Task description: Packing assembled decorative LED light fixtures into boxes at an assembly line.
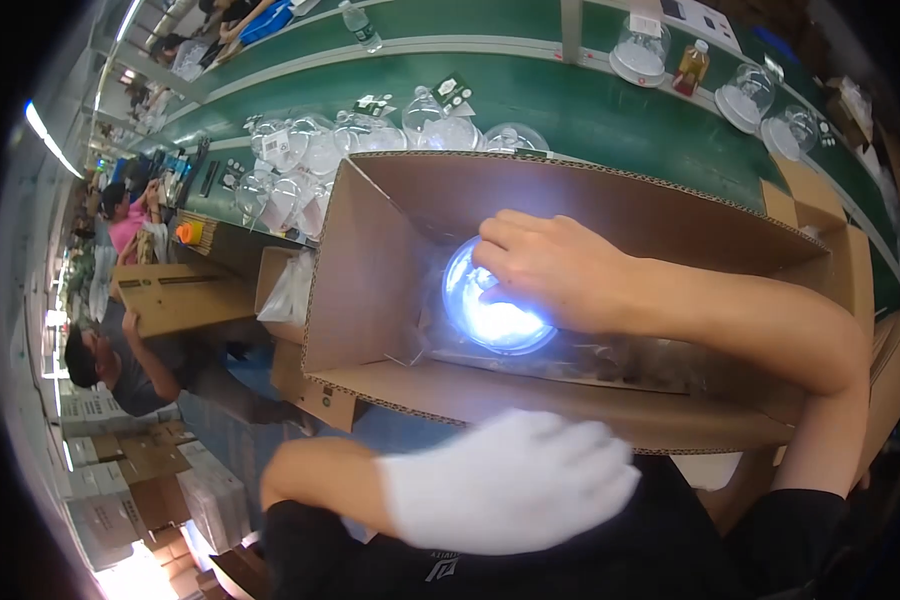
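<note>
My right hand (560, 265), bare, reaches down into a large open cardboard box (365, 225). Its fingers are curled at the top of a round clear dome lamp (495, 315) that shines bright bluish white; the glare hides the exact fingertip contact. Beneath the lamp, clear plastic (610, 365) lies along the box bottom. My left hand (515, 485), in a white glove, hovers before my body at the near side of the box. It holds nothing visible, and its fingers stretch out to the right, slightly blurred.
Many clear domes (325, 150) crowd the green bench (530, 90) behind the box. More domes (640, 55) and an amber bottle (691, 68) stand at far right. To the left, a co-worker (135, 365) holds a flat carton (190, 300). Stacked cartons (160, 500) fill the lower left.
</note>
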